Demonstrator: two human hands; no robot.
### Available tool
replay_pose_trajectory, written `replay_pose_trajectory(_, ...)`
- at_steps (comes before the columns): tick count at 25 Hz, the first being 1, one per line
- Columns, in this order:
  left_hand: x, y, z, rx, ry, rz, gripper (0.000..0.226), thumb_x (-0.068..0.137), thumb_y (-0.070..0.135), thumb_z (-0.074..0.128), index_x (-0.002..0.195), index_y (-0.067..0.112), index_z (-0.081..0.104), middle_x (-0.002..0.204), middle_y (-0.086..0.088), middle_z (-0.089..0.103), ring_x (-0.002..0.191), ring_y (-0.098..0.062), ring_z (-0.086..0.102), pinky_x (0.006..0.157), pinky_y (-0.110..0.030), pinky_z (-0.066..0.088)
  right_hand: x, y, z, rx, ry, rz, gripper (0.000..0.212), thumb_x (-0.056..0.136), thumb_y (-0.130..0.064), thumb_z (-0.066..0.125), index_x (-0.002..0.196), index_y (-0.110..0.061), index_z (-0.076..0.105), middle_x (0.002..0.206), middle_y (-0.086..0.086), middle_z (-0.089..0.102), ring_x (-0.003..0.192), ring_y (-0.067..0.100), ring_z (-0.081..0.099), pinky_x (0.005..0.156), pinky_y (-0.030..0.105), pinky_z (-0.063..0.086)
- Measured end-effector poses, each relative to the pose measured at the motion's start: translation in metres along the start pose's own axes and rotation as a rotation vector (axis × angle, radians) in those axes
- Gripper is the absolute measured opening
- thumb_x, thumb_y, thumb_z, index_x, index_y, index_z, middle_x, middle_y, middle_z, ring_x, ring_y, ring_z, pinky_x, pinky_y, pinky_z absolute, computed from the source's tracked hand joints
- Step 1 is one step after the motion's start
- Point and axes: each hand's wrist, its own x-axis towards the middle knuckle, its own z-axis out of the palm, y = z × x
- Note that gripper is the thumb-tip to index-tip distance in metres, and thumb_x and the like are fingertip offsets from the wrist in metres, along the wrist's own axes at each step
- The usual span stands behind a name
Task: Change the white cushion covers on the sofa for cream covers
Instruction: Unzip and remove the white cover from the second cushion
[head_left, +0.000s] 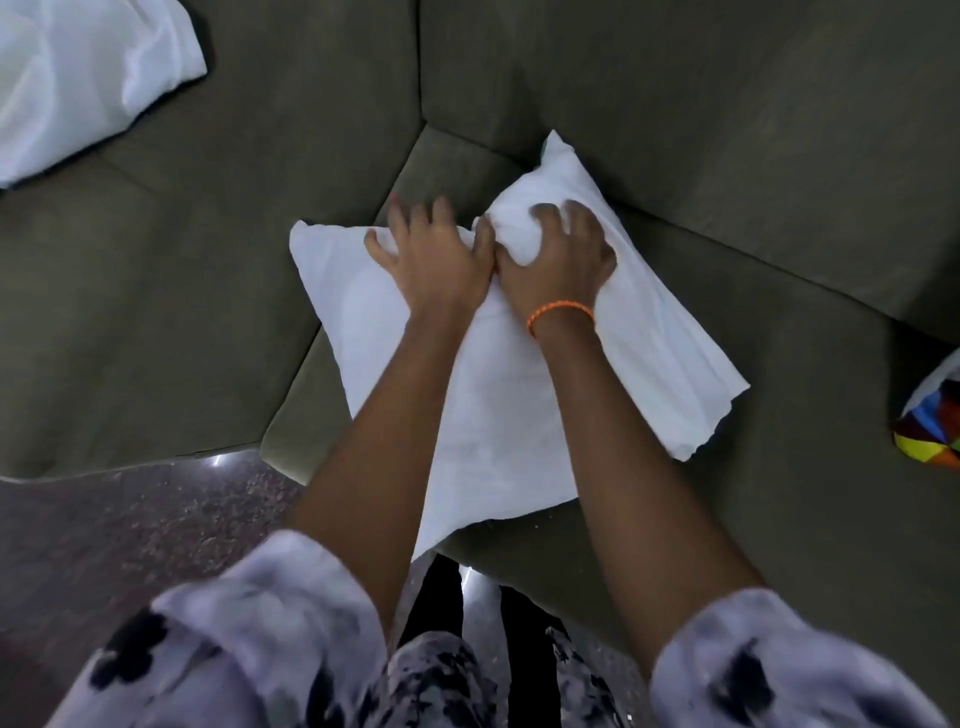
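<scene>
- Head view: the white cushion (493, 395) lies at the centre on the sofa (727, 130) seat; it looks light, soft and loose-covered, best taken by bunched fabric near its 12 o'clock edge.
- The right hand (558, 260) clutches a fold of cover there; the left hand (434, 254) presses beside it, fingers spread, both arms reaching forward.

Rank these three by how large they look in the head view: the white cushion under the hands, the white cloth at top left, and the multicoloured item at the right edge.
1. white cushion, largest.
2. white cloth, though the frame edge cuts it off.
3. multicoloured item, smallest, also cut off, so its true size is unsure.
</scene>
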Motion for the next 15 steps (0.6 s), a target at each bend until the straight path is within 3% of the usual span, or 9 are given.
replay_pose_trajectory(2,0.017,0.000,0.008,0.111,-0.089,0.033,0.026,0.094,0.029,0.040,0.088,0.016,0.061,0.105,-0.006,0.066,0.123,-0.024,0.045,0.113,-0.053,0.009,0.018,-0.008,0.013,-0.100,-0.094,-0.006,0.048,0.086,-0.051,0.056,0.127,-0.028,0.054,0.150,0.007,0.031,0.141,0.023,0.023,0.112,0.045,0.018)
replay_pose_trajectory(5,0.018,-0.006,0.017,0.122,-0.064,0.044,0.027,0.095,0.024,0.038,0.093,0.015,0.063,0.098,-0.006,0.066,0.109,-0.024,0.051,0.111,-0.048,0.013,0.023,-0.008,0.022,-0.127,-0.050,-0.031,0.028,0.090,-0.037,0.057,0.116,-0.027,0.062,0.147,0.004,0.035,0.137,0.020,0.028,0.111,0.043,0.018)
replay_pose_trajectory(9,0.009,-0.015,0.020,-0.124,0.088,0.017,0.024,0.097,0.021,0.037,0.093,0.013,0.059,0.097,-0.001,0.061,0.105,-0.019,0.051,0.106,-0.040,0.019,0.033,-0.008,0.019,-0.141,-0.008,-0.001,0.027,0.091,-0.030,0.058,0.116,-0.021,0.062,0.140,0.004,0.043,0.129,0.022,0.038,0.106,0.042,0.027)
replay_pose_trajectory(15,-0.013,-0.028,0.015,-0.488,0.354,0.037,0.018,0.093,0.011,0.041,0.076,0.017,0.039,0.078,0.005,0.043,0.080,-0.012,0.043,0.091,-0.034,0.026,0.055,0.008,0.008,0.048,0.067,0.168,0.020,0.091,-0.025,0.059,0.108,-0.016,0.062,0.130,0.003,0.049,0.120,0.023,0.048,0.094,0.041,0.040)
